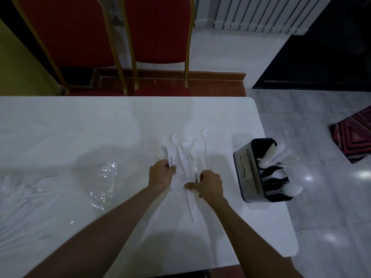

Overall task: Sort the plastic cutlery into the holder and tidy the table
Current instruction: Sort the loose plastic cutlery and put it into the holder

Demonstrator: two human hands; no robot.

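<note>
Cutlery (183,145) handles clutched in left hand (161,174) grip, right hand (209,184) likewise; exact pieces indistinct.

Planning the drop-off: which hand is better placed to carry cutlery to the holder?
Right. The right hand grips pieces from the cutlery pile and lies nearer the holder on its side; the left hand, also gripping pieces, sits farther away.

Left hand (160,174), right hand (209,185) on cutlery (185,150)
</note>
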